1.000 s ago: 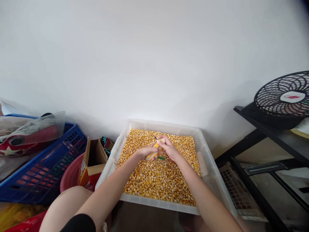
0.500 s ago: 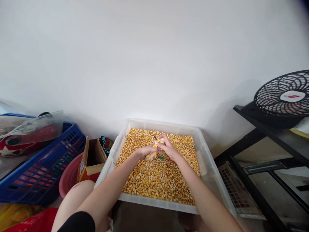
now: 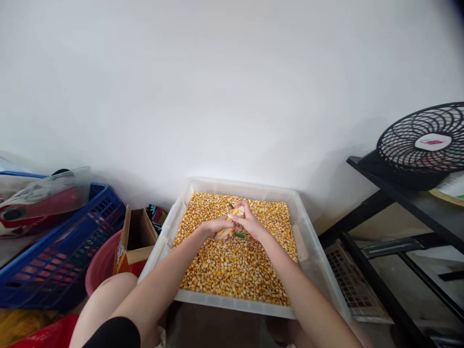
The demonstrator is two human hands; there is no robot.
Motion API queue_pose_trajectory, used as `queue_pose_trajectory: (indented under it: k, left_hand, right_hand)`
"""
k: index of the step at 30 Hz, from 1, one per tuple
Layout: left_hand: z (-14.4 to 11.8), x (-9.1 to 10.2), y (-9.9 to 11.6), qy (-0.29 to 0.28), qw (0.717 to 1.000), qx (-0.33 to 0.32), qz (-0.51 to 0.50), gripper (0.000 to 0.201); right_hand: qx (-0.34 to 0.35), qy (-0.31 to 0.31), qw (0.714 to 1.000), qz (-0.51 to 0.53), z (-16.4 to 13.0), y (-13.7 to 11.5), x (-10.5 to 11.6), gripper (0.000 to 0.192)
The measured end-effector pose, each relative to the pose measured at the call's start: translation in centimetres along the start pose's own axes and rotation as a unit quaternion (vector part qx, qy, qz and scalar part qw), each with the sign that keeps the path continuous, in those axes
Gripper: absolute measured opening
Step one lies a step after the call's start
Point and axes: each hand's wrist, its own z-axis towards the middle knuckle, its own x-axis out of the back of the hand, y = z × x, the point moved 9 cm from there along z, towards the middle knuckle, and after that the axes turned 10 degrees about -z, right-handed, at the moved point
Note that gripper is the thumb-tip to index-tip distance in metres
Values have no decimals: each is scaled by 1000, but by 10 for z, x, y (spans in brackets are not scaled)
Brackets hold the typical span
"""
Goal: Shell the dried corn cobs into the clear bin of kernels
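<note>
An ear of corn (image 3: 224, 234), yellow with pale bare patches, is held between my two hands. My left hand (image 3: 218, 225) wraps around its lower part. My right hand (image 3: 248, 221) grips the upper end, with the thumb laid across it. Both hands are over a translucent plastic bin (image 3: 232, 300), which holds a thick layer of loose corn kernels (image 3: 235, 270). A small green piece (image 3: 239, 235) shows just below my right hand; what it is I cannot make out.
Left of the bin stand an open cardboard box (image 3: 139, 253), a pink basin (image 3: 101, 263) and a full blue crate (image 3: 61, 261). To the right, a black fan (image 3: 429, 145) sits on a black metal rack (image 3: 395, 188). A white wall (image 3: 232, 96) rises behind the bin.
The whole view has shifted slightly. My hands stay on the ear of corn, and the right fingers have changed position a little at its upper end.
</note>
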Motion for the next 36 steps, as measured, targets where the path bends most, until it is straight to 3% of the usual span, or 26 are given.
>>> queue_pose_trajectory:
  k: [5,9,12,19,26,31,36]
  left_hand:
    - [-5,1,-1,5,999,28,-43,27]
    - [1,7,7,58,993,-14,-101,38]
    - [4,6,10,82,991,-24,-105,45]
    - [-1,4,21,137,987,-77,15,48]
    - [0,3,18,145,986,-76,-24,55]
    - [-1,1,23,146,983,-106,24,55]
    - [2,4,18,162,981,-95,35,61]
  right_hand:
    - [20,-22,999,17,0,-5,3,41]
    - [27,52,983,172,8,-3,21,27]
    - [31,104,967,231,13,2,35,30]
    - [25,133,972,193,15,12,42,27]
    - [46,106,973,198,13,7,36,22]
    - [49,88,980,170,12,4,32,21]
    - [40,83,986,137,13,6,31,23]
